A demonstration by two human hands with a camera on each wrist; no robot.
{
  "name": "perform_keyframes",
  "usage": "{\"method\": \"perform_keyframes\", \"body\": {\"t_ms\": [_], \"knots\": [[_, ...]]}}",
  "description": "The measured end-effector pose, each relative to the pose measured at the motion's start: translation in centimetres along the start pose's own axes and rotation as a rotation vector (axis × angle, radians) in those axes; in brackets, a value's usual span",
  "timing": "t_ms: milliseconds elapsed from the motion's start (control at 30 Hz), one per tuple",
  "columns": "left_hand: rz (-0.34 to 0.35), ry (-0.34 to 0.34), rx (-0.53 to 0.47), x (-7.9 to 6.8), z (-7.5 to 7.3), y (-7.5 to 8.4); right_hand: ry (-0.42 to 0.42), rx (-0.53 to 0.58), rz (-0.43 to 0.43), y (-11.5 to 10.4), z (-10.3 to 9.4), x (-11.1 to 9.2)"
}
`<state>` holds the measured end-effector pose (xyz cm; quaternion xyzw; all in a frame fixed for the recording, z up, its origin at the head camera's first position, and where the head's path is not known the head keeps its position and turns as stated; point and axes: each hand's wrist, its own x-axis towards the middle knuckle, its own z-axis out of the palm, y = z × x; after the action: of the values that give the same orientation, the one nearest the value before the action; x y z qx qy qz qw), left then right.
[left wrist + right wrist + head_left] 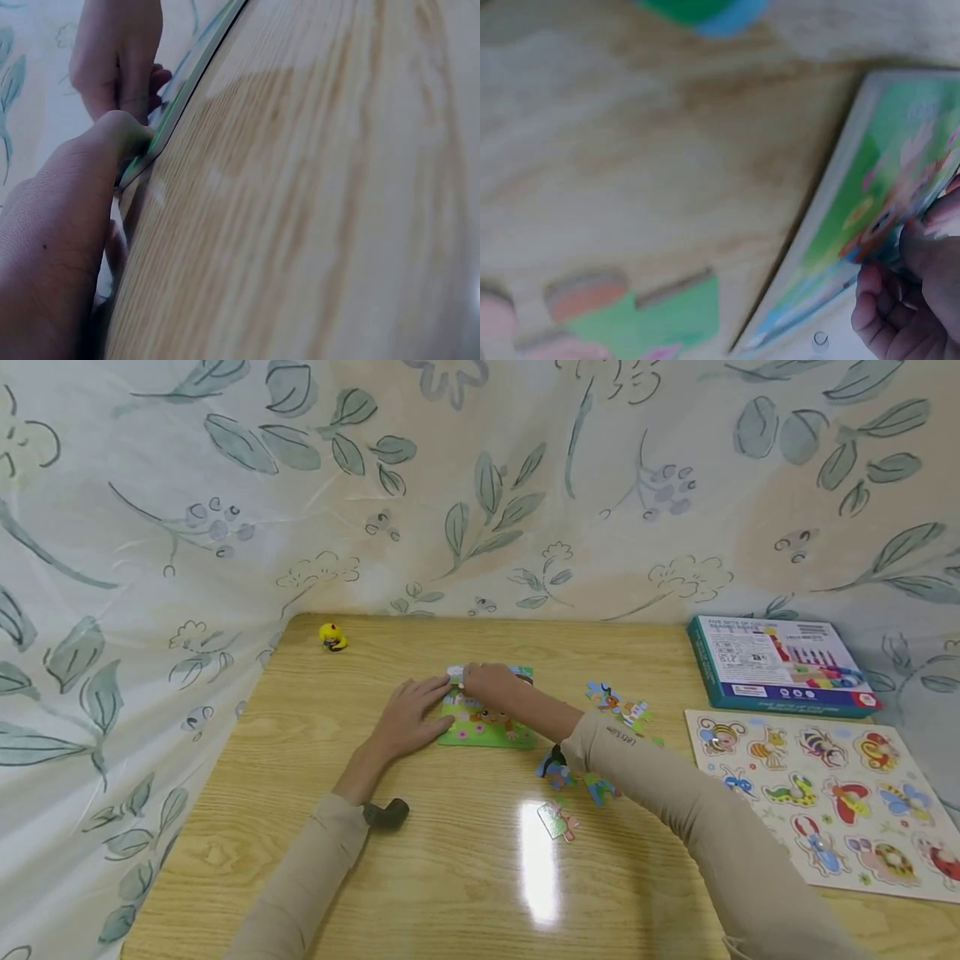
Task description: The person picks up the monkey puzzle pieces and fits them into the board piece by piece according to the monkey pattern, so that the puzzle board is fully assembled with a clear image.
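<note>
A jigsaw puzzle (480, 733) with a green field and a brown cartoon animal lies in its board on the table. My left hand (408, 718) rests at the board's left side, fingers nearly straight; its thumb touches the board's edge in the left wrist view. Reaching across the board, my right hand (491, 685) has its fingers curled at the upper left corner, where they pinch a pale puzzle piece (456, 673) mostly hidden by the fingers. In the right wrist view the curled fingers (874, 307) are low over the picture.
Loose puzzle pieces (618, 706) lie right of the board, with more (555, 820) nearer me. At the right are a boxed set (780, 664) and an insect picture board (847, 856). A yellow toy duck (332, 637) stands at the back left. Patterned cloth (480, 510) hangs behind.
</note>
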<state>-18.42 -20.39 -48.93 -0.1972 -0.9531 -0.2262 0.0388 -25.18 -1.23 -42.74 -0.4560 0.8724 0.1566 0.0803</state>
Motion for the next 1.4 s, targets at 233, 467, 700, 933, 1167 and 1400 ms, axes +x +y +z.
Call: {"method": "perform_keyframes", "body": {"t_ms": [233, 467, 700, 933, 1167, 1400], "knots": [[-0.010, -0.001, -0.021, 0.0, -0.2, 0.2, 0.024, 0.068, -0.022, 0.8, 0.2, 0.4], [-0.017, 0.026, -0.064, 0.2, -0.1, 0.1, 0.002, 0.168, 0.005, 1.4, 0.0, 0.8], [-0.025, 0.021, -0.069, 0.3, 0.4, 0.0, -0.116, 0.310, 0.026, 2.5, -0.8, 0.8], [-0.030, 0.034, -0.083, 0.2, 0.0, 0.1, -0.092, 0.301, 0.053, 2.3, -1.0, 1.5], [-0.032, 0.011, -0.065, 0.2, 0.0, -0.2, 0.024, 0.230, 0.114, 1.7, -0.3, 1.5], [-0.024, 0.007, -0.064, 0.1, 0.1, -0.4, 0.055, 0.320, 0.142, 1.8, -0.3, 1.5]]}}
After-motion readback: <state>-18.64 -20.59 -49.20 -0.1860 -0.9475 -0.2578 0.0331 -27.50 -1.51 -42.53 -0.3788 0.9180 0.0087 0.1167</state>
